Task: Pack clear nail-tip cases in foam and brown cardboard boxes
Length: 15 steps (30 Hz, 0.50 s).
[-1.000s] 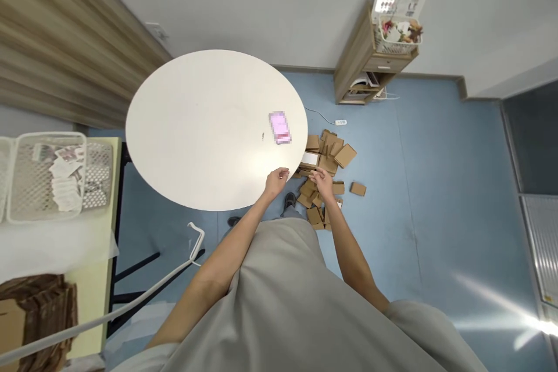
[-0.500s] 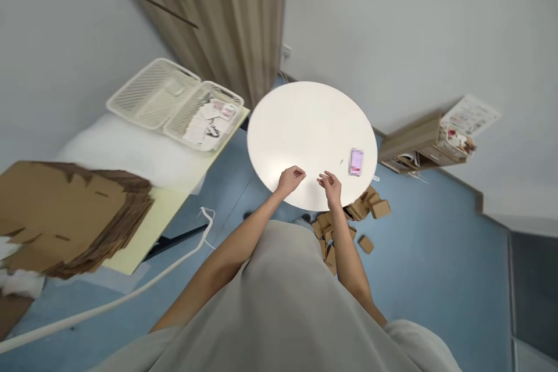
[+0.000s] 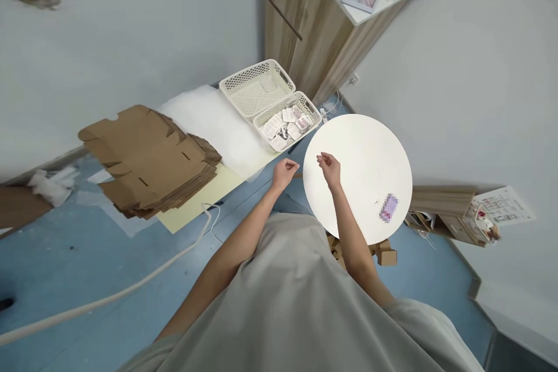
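My left hand hovers just off the left edge of the round white table. Its thumb and fingertips are pressed together in a pinch; whatever may be between them is too small to make out. Over the table's left part is my right hand, fingers loosely bent and a little apart, with nothing visible in it. The two hands face each other with a gap between. A blurred-out purple item lies on the table's right side, with a tiny speck beside it.
To the left, a yellow-topped table bears a stack of flat cardboard boxes, white sheet material and two white baskets, one with cards. Small cardboard boxes lie on the floor. A white hose crosses at left.
My view has swung left, so the round table now sits farther right and the yellow table shows more fully. My right hand's fingers have drawn in somewhat; the left stays pinched.
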Tool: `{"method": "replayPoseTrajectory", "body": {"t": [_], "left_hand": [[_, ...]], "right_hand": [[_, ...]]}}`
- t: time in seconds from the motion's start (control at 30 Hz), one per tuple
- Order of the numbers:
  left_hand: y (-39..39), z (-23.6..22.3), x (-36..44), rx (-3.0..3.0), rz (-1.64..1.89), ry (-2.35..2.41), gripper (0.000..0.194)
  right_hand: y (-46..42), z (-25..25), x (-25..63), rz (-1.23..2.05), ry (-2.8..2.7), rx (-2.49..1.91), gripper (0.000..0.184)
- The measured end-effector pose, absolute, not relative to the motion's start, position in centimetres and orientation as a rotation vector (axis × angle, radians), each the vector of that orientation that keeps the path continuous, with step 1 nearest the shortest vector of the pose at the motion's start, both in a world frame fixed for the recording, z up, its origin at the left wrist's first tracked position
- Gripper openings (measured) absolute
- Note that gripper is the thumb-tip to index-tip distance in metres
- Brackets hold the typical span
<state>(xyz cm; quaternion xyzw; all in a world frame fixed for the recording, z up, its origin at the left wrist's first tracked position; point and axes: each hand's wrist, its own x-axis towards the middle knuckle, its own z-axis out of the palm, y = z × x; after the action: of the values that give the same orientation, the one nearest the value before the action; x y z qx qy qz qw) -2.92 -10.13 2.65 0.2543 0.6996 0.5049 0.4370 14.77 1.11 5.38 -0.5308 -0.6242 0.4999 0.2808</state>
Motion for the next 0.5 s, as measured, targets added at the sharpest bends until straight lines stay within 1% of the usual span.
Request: {"method": "replayPoseTrajectory", "body": {"t": [0.17,0.37,0.5], "left_hand": [[-9.1,1.5,-7.8,0.534,1.347,1.775,0.009],[-5.2,1.9,-13.2,0.415,1.433,1.888,0.009],[-2.3,2.1,-15.2,0.387,1.4,1.911,0.009]], "right_hand": [[6.4,4.1,8.8,1.12,-2.052,-1.438,0.04],[12.8,2.6,2.1,0.636,-2.55,-1.516,0.046],[15.6,1.0,-1.2,0.498,-2.744,-1.58,0.045]]}}
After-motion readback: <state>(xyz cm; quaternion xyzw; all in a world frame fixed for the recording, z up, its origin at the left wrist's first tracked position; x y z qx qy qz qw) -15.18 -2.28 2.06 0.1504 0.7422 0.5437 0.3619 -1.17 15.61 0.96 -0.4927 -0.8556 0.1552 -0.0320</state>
